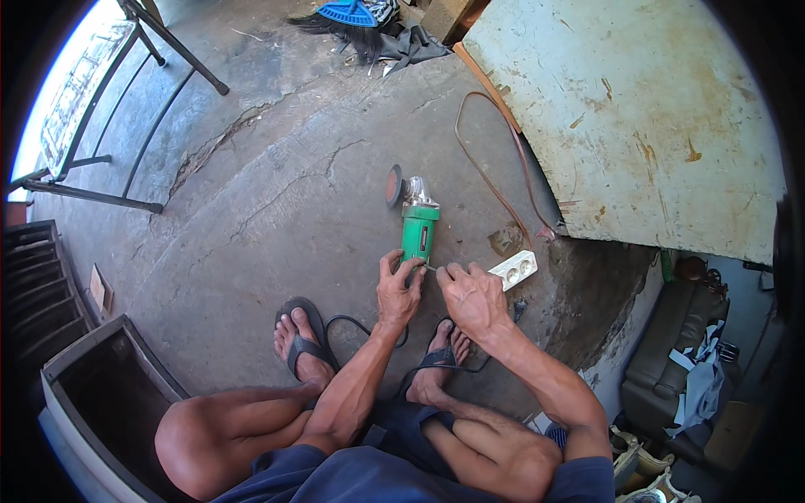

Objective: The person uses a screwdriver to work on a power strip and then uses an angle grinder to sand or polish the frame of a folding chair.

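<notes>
A green angle grinder (417,230) lies on the concrete floor in front of me, its silver head at the far end and a reddish-brown disc (394,186) on the head's left side. My left hand (397,289) is closed on the near end of the grinder's body. Just right of it, my right hand (471,295) is curled, palm down, round a thin screwdriver-like tool (430,268). The tool's tip meets the grinder's near end by my left fingers; most of it is hidden in my hand. A white power strip (516,269) lies just beyond my right knuckles.
My sandalled feet stand either side of a black cord (366,326). A brown cable (480,180) loops by a pale worn panel (625,126). Metal-framed furniture (126,101) stands far left, an open box (105,394) near left, a dark sofa (671,352) right, a blue broom (348,12) far off.
</notes>
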A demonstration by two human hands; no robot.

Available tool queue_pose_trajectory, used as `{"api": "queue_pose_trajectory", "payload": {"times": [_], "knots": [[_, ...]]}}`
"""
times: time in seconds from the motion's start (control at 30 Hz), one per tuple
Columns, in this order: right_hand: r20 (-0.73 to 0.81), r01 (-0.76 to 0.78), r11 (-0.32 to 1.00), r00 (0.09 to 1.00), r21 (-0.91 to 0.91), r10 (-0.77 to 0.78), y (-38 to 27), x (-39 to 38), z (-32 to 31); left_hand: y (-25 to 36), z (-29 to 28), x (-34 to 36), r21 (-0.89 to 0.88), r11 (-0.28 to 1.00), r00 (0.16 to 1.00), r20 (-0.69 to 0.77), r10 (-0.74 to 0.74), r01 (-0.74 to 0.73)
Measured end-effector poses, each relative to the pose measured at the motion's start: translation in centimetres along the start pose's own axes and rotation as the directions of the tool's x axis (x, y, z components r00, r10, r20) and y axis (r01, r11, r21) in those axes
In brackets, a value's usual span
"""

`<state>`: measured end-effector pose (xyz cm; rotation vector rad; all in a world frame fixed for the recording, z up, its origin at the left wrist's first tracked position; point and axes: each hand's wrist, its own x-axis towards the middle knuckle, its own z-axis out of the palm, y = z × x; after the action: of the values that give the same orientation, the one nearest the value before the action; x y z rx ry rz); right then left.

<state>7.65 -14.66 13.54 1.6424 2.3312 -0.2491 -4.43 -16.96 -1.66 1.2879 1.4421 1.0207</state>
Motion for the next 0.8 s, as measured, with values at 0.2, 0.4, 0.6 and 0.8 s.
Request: {"api": "queue_pose_trajectory", "payload": {"times": [0.2,0.4,0.6,0.8], "knots": [[0.055,0.033,0.999,0.998,-0.001,-0.033,-1.1,2.5,-1.2,0.0,-0.3,-0.1,0.018,1.0,1.0,0.001,0.001,-0.001],[0.221,0.043,0.999,0.975,-0.024,-0.037,-0.9,4.2,-2.7,0.4,0.3,-0.3,-0.02,0.998,0.998,-0.023,-0.059,0.059],[0.319,0.032,0.998,0.948,-0.051,-0.014,0.2,3.8,-2.3,0.6,0.0,-0.5,-0.036,0.99,0.991,-0.011,-0.136,0.136],[0.23,-0.017,1.0,0.973,-0.018,0.02,-0.2,3.2,-1.5,0.7,0.2,-0.5,-0.048,0.995,0.996,-0.018,-0.093,0.092]]}}
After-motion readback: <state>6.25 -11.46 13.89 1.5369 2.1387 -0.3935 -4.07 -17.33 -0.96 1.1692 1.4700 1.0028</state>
